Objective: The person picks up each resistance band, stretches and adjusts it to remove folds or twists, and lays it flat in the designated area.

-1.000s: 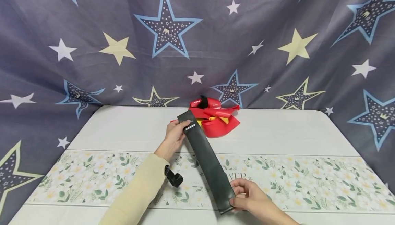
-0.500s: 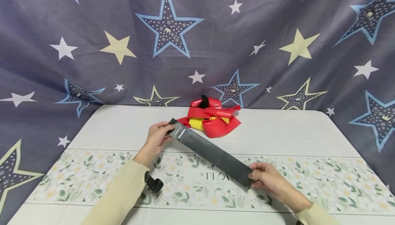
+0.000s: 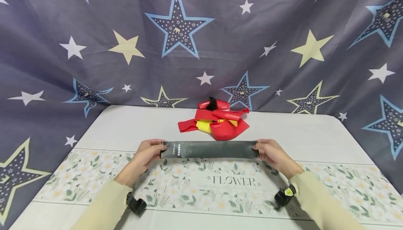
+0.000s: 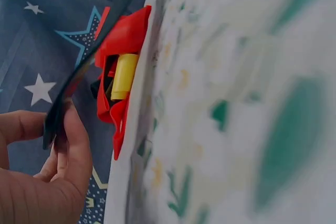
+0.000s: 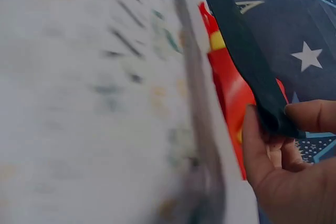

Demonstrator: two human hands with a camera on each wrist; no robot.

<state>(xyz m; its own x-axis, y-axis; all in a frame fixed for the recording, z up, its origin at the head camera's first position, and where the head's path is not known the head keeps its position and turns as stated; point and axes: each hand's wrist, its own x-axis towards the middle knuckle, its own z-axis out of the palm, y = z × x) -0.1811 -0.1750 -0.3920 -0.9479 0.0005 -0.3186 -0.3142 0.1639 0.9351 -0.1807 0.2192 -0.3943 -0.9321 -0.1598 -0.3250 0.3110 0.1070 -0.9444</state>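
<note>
L hand [image 3: 147, 154] is pinching the dark band [image 3: 217, 149] at its printed end, R hand [image 3: 277, 154] is gripping the opp. end; band is running straight btwn them. Red bands [image 3: 228, 129] & yellow band [image 3: 204, 126] are lying piled beyond, on white table [image 3: 289, 132]; floral strip [image 3: 100, 168] w/ "FLOWER" is showing nearer. Starry backdrop [image 3: 94, 23] is hanging behind. Blk wrist devices [image 3: 136, 204] are sitting by cream sleeves [image 3: 104, 205].

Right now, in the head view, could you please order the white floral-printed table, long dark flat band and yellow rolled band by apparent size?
1. Table
2. Dark band
3. Yellow band, partly hidden
</note>
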